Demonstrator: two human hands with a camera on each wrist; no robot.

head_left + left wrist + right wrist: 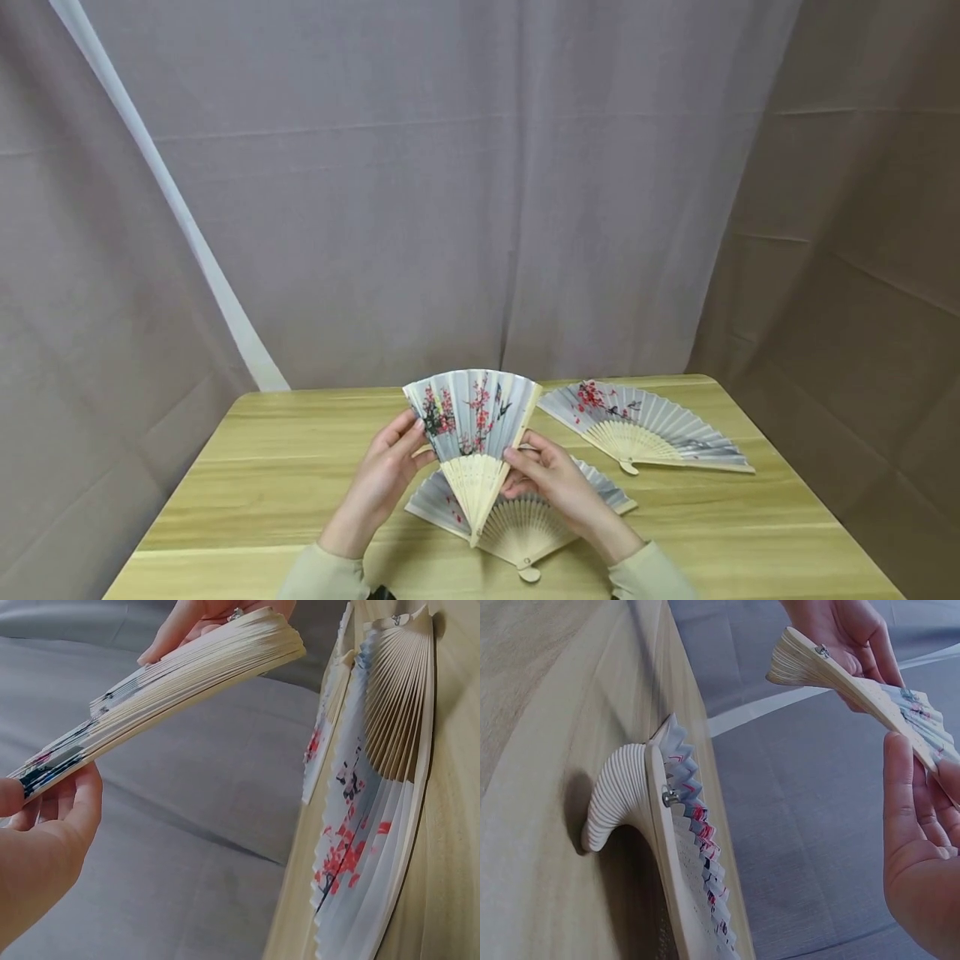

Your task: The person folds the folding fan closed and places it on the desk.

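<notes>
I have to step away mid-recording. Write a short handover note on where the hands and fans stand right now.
Left hand holds the left edge of the half-open grey floral paper fan with bamboo ribs; right hand holds its right edge.
The fan is held above the wooden table, partly spread.
Two fully open fans lie flat: one under the hands, one at the far right.
Done: two laid open. Left: the held one.

The left half of the desk [262, 467] is left bare, so free passage is offered there. The middle is blocked by an open fan [525, 521] lying flat; the far right is taken by another spread fan [660, 429], with a narrow strip of wood between them.
</notes>
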